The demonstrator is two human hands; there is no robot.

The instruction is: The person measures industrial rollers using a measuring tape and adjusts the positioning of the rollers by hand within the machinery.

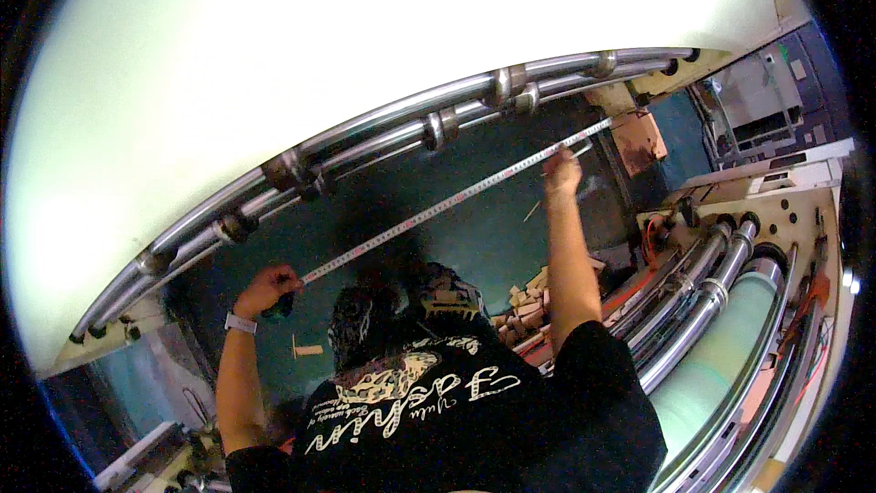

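Observation:
A white measuring tape runs taut and slanting in front of me, from lower left to upper right. At its near-left end my left hand, with a pale band on the wrist, is closed on it; a dark shape under the fingers could be the tape case, though I cannot tell. Farther right, the fingers of my right hand are closed on the tape, and a length of it sticks out past them toward a tan cardboard piece. Both arms are stretched out, the right one farther forward.
Beyond the tape, chrome rollers with collars curve below a large white surface. At right stands a machine with metal rollers and a pale green roller. Small wooden blocks lie piled on the dark green floor.

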